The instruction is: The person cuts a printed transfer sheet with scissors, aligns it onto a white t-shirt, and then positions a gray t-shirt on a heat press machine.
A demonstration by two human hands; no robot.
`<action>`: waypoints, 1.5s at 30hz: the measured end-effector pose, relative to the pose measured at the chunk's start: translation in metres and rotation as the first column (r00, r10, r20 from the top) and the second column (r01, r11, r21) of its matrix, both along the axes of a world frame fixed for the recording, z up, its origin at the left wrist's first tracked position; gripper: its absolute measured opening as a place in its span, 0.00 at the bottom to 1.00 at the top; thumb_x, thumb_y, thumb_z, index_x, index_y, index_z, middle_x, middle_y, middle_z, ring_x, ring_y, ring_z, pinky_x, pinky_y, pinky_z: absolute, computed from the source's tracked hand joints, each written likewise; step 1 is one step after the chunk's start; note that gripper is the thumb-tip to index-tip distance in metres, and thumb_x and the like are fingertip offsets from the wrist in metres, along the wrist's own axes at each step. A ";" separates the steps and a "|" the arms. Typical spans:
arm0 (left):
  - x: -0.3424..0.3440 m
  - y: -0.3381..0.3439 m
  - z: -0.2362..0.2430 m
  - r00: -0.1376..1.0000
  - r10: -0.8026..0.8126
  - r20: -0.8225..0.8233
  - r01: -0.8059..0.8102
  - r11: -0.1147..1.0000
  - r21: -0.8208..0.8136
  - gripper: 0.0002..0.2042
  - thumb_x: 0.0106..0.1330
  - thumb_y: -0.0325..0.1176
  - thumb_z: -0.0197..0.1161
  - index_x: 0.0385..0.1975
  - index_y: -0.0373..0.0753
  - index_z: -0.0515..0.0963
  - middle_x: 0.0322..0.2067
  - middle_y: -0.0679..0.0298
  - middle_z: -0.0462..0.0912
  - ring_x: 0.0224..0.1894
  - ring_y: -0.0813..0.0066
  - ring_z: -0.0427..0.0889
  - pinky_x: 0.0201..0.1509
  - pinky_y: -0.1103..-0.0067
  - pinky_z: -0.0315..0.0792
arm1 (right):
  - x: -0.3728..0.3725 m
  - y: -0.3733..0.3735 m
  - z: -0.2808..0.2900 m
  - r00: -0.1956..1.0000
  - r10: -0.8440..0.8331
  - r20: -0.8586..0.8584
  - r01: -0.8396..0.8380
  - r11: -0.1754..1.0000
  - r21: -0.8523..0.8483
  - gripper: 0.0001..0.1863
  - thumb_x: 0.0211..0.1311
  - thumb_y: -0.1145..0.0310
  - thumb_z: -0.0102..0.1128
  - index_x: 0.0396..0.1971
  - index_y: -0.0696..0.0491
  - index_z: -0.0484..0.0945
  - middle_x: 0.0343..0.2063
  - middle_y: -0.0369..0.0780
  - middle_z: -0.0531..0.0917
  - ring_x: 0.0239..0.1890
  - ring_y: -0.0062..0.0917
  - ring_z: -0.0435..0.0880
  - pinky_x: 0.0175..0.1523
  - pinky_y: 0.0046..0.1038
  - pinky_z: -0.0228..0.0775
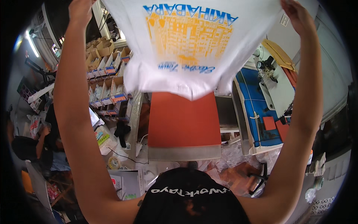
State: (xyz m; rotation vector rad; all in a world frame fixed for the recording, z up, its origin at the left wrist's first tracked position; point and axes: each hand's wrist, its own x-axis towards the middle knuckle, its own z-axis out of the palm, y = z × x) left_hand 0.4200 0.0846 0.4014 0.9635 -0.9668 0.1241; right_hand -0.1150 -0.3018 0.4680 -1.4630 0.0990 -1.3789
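Note:
I hold a white T-shirt (179,71) with an orange and blue print stretched out high in front of me. My left hand (80,11) grips its left edge at the top of the picture. My right hand (296,15) grips its right edge. Both arms are raised. Below the hanging shirt lies the flat orange pad (182,123) of a press, with a grey front strip. The shirt's lower hem hangs just above the pad's far edge.
Open cardboard boxes (108,74) with small packs are stacked at the left. A blue-topped machine table (257,108) with a white device stands at the right. Plastic bags (231,160) lie near my front. Another person (26,145) sits at the far left.

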 end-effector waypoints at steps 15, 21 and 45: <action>-0.305 0.174 -0.414 0.845 0.322 -0.427 0.187 0.570 0.800 0.14 0.69 0.36 0.60 0.27 0.32 0.82 0.25 0.64 0.83 0.31 0.78 0.79 0.42 0.80 0.72 | -0.177 0.198 -0.471 0.411 -0.349 -0.842 0.687 0.726 0.035 0.06 0.61 0.73 0.61 0.27 0.59 0.81 0.26 0.34 0.81 0.30 0.19 0.76 0.38 0.23 0.68; -0.289 0.197 -0.487 0.799 0.005 -0.601 0.597 0.111 0.795 0.10 0.66 0.34 0.63 0.33 0.32 0.83 0.28 0.64 0.85 0.31 0.79 0.82 0.37 0.81 0.75 | -0.202 0.209 -0.530 0.044 -0.167 -0.985 0.622 0.776 -0.104 0.10 0.58 0.67 0.63 0.27 0.60 0.81 0.20 0.40 0.81 0.28 0.23 0.79 0.40 0.27 0.73; -0.288 0.180 -0.597 0.245 0.086 -0.966 0.614 0.757 0.223 0.14 0.70 0.36 0.63 0.49 0.36 0.77 0.40 0.64 0.85 0.40 0.74 0.85 0.46 0.77 0.80 | -0.219 0.096 -0.661 0.759 0.617 -0.209 0.069 0.243 0.968 0.15 0.67 0.62 0.62 0.48 0.55 0.79 0.43 0.39 0.85 0.43 0.26 0.84 0.48 0.31 0.77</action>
